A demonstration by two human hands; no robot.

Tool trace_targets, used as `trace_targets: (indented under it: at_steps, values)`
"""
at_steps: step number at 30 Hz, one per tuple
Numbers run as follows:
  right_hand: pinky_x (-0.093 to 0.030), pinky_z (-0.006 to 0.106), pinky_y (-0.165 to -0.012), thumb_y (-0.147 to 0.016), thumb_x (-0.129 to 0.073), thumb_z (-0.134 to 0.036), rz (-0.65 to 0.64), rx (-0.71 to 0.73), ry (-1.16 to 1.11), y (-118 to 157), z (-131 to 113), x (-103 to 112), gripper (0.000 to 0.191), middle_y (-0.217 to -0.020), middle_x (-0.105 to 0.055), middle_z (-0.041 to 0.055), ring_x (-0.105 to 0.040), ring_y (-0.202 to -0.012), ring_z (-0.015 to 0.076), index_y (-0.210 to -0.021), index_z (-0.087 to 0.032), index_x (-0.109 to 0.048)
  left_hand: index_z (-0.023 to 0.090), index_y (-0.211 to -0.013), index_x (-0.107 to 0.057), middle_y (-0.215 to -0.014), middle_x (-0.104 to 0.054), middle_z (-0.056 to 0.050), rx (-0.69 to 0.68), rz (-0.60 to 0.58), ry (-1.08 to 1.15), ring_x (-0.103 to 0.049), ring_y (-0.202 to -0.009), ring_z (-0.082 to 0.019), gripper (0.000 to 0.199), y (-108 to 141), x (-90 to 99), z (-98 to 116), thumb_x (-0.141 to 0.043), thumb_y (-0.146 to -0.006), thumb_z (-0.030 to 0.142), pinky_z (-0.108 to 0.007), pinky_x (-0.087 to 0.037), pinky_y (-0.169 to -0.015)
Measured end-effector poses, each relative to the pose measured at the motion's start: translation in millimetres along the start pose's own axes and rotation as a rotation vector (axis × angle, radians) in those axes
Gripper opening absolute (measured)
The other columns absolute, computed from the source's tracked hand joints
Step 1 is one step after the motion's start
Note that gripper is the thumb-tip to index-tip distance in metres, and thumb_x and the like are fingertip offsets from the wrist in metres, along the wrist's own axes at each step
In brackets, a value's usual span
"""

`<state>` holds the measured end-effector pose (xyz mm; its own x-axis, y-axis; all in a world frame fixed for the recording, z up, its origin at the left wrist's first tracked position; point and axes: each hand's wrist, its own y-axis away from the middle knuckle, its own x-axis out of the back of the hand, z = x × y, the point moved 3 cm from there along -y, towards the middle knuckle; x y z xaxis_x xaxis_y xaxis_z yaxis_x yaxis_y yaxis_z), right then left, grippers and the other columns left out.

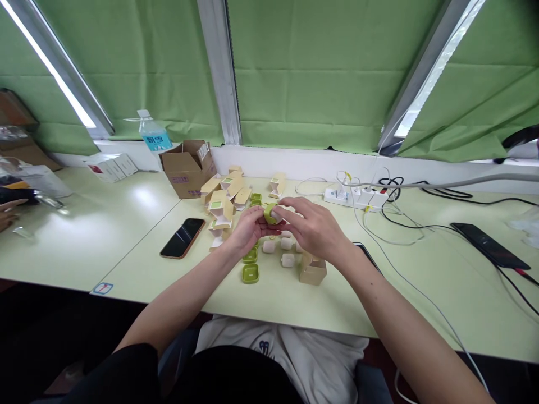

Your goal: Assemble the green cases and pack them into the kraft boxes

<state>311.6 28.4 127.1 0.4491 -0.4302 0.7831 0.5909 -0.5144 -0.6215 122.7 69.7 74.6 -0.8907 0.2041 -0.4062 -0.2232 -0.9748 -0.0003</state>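
Note:
Above the middle of the table, my left hand (249,229) is closed on a small green square cup (268,213). My right hand (311,227) meets it from the other side, its fingers pinched on a whitish piece (275,215) at the cup's opening; how far in the piece sits is hidden. Several white cylindrical pieces (288,260) lie below my hands. More green cups (250,273) stand in a column to their left, open side up. A small cardboard box (313,270) stands under my right wrist, partly covered by it.
Opened small boxes (221,206) are heaped behind my left hand, beside a larger brown carton (188,168). A phone (182,238) lies to the left. A power strip (356,196) with tangled cables and another phone (489,246) are at right. Another person's hand (8,213) shows far left.

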Motion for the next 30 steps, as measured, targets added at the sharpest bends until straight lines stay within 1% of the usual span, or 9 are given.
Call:
trace_targets:
  at_steps: [4, 7, 10, 12, 14, 17, 22, 26, 30]
  values:
    - [-0.064, 0.049, -0.102, -0.1, -0.057, -0.007, 0.036, -0.012, -0.164, -15.1, 12.6, -20.5, 0.048, -0.142, -0.072, 0.0114, -0.068, -0.132, 0.0299, -0.139, -0.029, -0.072, 0.015, -0.09, -0.071, -0.076, -0.078, -0.011, 0.054, -0.036, -0.029, -0.085, -0.08, -0.031, 0.02, -6.3, -3.9, 2.3, -0.073, -0.086, 0.034, -0.043, -0.071, -0.08]
    - [-0.064, 0.05, -0.105, -0.097, -0.062, -0.009, 0.11, -0.01, -0.289, -18.9, 23.5, -22.5, 0.044, -0.136, -0.073, 0.011, -0.07, -0.128, 0.0291, -0.134, -0.028, -0.076, 0.015, -0.091, -0.071, -0.077, -0.079, -0.011, 0.08, -0.07, -0.049, -0.084, -0.079, -0.031, 0.019, -13.4, -4.6, 6.0, -0.071, -0.088, 0.034, -0.043, -0.071, -0.078]
    - [-0.066, 0.048, -0.1, -0.098, -0.067, -0.015, 0.164, -0.036, -0.374, -23.0, 30.8, -21.2, 0.035, -0.13, -0.074, 0.0117, -0.071, -0.122, 0.0287, -0.129, -0.026, -0.079, 0.017, -0.096, -0.069, -0.081, -0.079, -0.011, 0.07, -0.109, -0.057, -0.084, -0.083, -0.031, 0.019, -18.4, -6.3, 11.2, -0.073, -0.091, 0.034, -0.046, -0.07, -0.081]
    - [-0.067, 0.046, -0.093, -0.099, -0.07, -0.021, 0.187, -0.085, -0.405, -26.1, 34.8, -21.9, 0.03, -0.129, -0.073, 0.0121, -0.072, -0.114, 0.0275, -0.127, -0.025, -0.08, 0.019, -0.103, -0.068, -0.088, -0.08, -0.008, -0.028, -0.072, -0.065, -0.084, -0.09, -0.029, 0.02, -19.6, -7.9, 17.3, -0.074, -0.096, 0.037, -0.045, -0.069, -0.088]
    - [-0.067, 0.044, -0.085, -0.1, -0.072, -0.026, 0.214, -0.13, -0.41, -28.7, 38.3, -23.5, 0.028, -0.125, -0.073, 0.0119, -0.072, -0.104, 0.0257, -0.126, -0.025, -0.081, 0.022, -0.117, -0.07, -0.097, -0.08, -0.006, -0.201, -0.011, -0.105, -0.082, -0.101, -0.025, 0.023, -18.5, -10.6, 25.4, -0.075, -0.099, 0.037, -0.041, -0.066, -0.098]
    - [-0.064, 0.042, -0.078, -0.101, -0.073, -0.029, 0.244, -0.15, -0.373, -31.0, 40.7, -25.2, 0.028, -0.115, -0.072, 0.0103, -0.069, -0.092, 0.0233, -0.127, -0.024, -0.081, 0.025, -0.133, -0.072, -0.111, -0.081, -0.006, -0.367, 0.013, -0.216, -0.077, -0.115, -0.024, 0.038, -15.6, -17.5, 33.5, -0.081, -0.096, 0.029, -0.034, -0.059, -0.107]
    - [-0.059, 0.039, -0.08, -0.106, -0.066, -0.026, 0.175, -0.165, -0.193, -30.3, 35.9, -22.9, 0.023, -0.11, -0.072, 0.01, -0.068, -0.098, 0.0246, -0.124, -0.025, -0.08, 0.023, -0.123, -0.079, -0.13, -0.079, -0.01, -0.453, -0.026, -0.44, -0.074, -0.115, -0.027, 0.031, -14.5, -23.3, 34.7, -0.081, -0.093, 0.021, -0.032, -0.057, -0.105]
    - [-0.053, 0.036, -0.075, -0.109, -0.062, -0.03, 0.105, -0.194, -0.059, -28.7, 31.4, -20.6, 0.027, -0.113, -0.074, 0.0096, -0.068, -0.099, 0.0249, -0.13, -0.025, -0.078, 0.023, -0.123, -0.077, -0.123, -0.079, -0.01, -0.582, -0.021, -0.685, -0.072, -0.107, -0.028, 0.028, -13.4, -23.2, 34.3, -0.076, -0.096, 0.022, -0.034, -0.053, -0.107]
    - [-0.054, 0.037, -0.079, -0.106, -0.06, -0.025, 0.085, -0.18, -0.078, -32.5, 28.8, -21.0, 0.031, -0.114, -0.073, 0.0099, -0.068, -0.101, 0.0255, -0.133, -0.025, -0.075, 0.024, -0.116, -0.075, -0.108, -0.077, -0.009, -0.645, 0.01, -0.815, -0.071, -0.098, -0.028, 0.017, -15.7, -23.3, 33.1, -0.065, -0.102, 0.024, -0.036, -0.053, -0.106]
